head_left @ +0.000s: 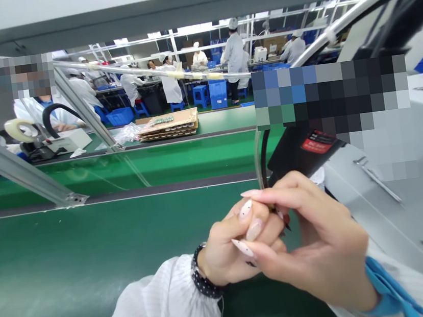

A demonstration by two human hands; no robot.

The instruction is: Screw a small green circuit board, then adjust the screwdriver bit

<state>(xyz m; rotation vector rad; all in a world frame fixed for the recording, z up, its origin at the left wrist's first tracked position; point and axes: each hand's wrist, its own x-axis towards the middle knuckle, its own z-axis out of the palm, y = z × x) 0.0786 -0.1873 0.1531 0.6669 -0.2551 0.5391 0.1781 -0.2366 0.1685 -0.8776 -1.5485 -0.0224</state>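
My left hand [241, 242] is in front of me above the green work surface [133, 271], its fingers curled in with the thumb against them. Whatever lies inside that grip is hidden. My right hand [313, 233] comes in from the right, thumb and index finger apart on either side of the left fingertips, touching or very near them. Its other fingers are mostly hidden. A small dark and red piece [287, 220] shows between the two hands; I cannot make out what it is or whether it is held. A dotted black band [203, 278] circles the left wrist.
A black device with a red label [317, 141] rises behind my hands. At right, a metal tool [378, 179] lies on a pale surface. Flattened cardboard [169, 125] bears a green board across the belt. A tape dispenser [25, 132] stands near a person in white at left.
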